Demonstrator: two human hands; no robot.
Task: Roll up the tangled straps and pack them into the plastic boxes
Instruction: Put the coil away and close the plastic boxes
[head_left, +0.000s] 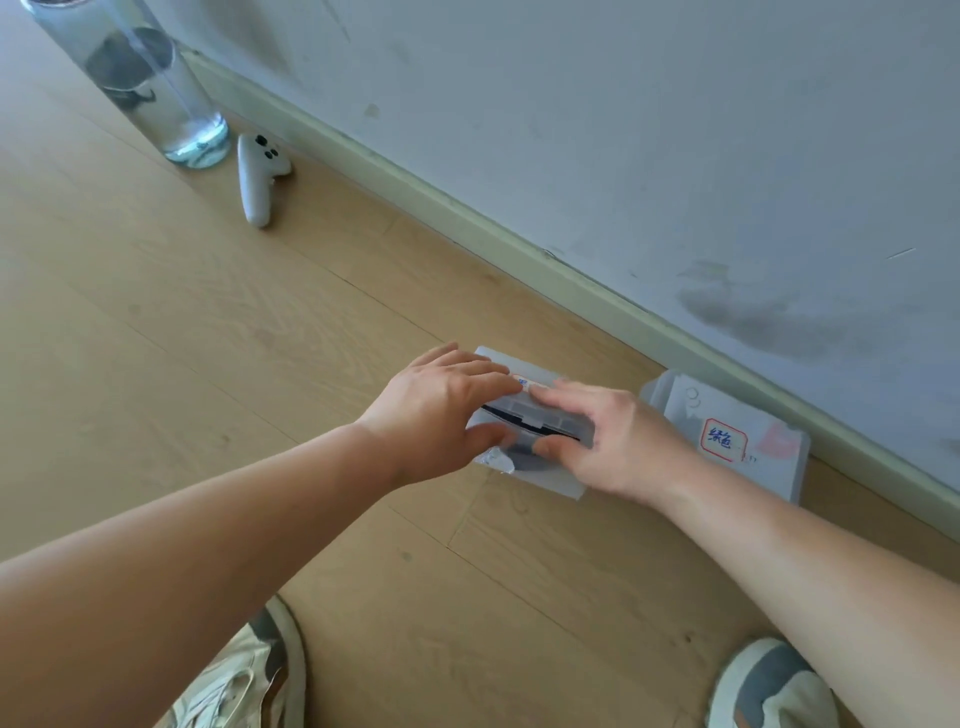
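Observation:
A translucent plastic box (545, 470) lies on the wooden floor near the wall. Both my hands rest on it. My left hand (441, 410) holds its left side, thumb at the front and fingers over the lid. My right hand (613, 441) grips its right side, fingers on the lid's clasp edge and thumb below. A dark strap (519, 423) shows through the narrow gap under the lid. A second plastic box (727, 431), shut, with a red-framed handwritten label, lies just to the right against the baseboard.
A tall clear water bottle (150, 88) stands at the far left by the wall, with a white handheld controller (257, 176) beside it. The baseboard (467, 218) runs diagonally behind the boxes. My two shoes (260, 670) are at the bottom edge.

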